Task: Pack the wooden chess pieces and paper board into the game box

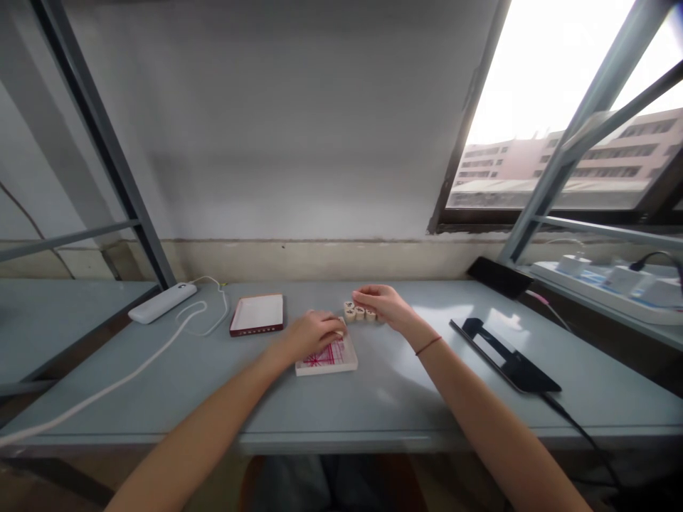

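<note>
Several round, pale Chinese chess pieces (359,313) with dark characters sit grouped on the desk. Just over this group is my right hand (389,304), thumb and fingers pinched together; whatever is between them cannot be made out. A shallow white box (326,368) lies in front of me, with a sheet printed in red lines (326,354) showing inside. Above the box, my left hand (312,333) has its fingers bent and closed around a pale chess piece (340,328) at its right edge, partly hidden by the fingertips.
A dark red box lid (257,331) with a white inside lies to the left. Farther left are a white power bank (163,303) and its cable. On the right lie a black phone or tablet on a stand (504,355), a dark flat case (500,277) and a power strip (608,291).
</note>
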`<move>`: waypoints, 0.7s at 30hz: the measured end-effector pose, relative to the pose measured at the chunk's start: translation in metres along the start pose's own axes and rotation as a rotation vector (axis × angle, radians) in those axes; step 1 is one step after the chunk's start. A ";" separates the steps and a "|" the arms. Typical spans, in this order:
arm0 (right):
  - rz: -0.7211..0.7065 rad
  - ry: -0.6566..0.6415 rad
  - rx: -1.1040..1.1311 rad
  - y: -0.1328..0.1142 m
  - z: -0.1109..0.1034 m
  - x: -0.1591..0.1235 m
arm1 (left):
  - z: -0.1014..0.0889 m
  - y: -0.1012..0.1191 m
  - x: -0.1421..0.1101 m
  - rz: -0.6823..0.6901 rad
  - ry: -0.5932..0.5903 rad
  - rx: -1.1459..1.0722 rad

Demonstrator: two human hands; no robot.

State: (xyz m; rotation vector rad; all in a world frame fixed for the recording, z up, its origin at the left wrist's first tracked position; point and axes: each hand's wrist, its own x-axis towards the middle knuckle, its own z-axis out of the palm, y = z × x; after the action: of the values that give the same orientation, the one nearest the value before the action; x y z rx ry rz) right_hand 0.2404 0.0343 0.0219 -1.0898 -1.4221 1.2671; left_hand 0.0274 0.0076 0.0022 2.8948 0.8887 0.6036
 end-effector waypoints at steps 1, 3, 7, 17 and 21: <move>0.004 0.019 -0.007 0.000 -0.001 0.000 | 0.002 0.001 0.000 0.000 -0.005 0.002; 0.022 0.063 -0.039 -0.001 0.000 -0.001 | 0.005 0.004 0.000 -0.013 -0.010 -0.003; -0.002 0.071 -0.051 -0.006 0.007 -0.006 | 0.007 0.010 0.000 0.004 -0.028 0.050; -0.071 -0.086 -0.220 -0.006 0.016 -0.008 | 0.004 0.011 0.000 0.093 -0.081 0.100; -0.112 -0.124 -0.435 -0.001 0.013 -0.006 | 0.004 0.013 0.000 0.062 -0.061 0.154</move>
State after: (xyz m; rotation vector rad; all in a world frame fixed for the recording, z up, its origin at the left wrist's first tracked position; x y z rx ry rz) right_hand 0.2290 0.0263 0.0221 -1.2085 -1.8839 0.9823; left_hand 0.0359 -0.0023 0.0005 3.0692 0.8774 0.4671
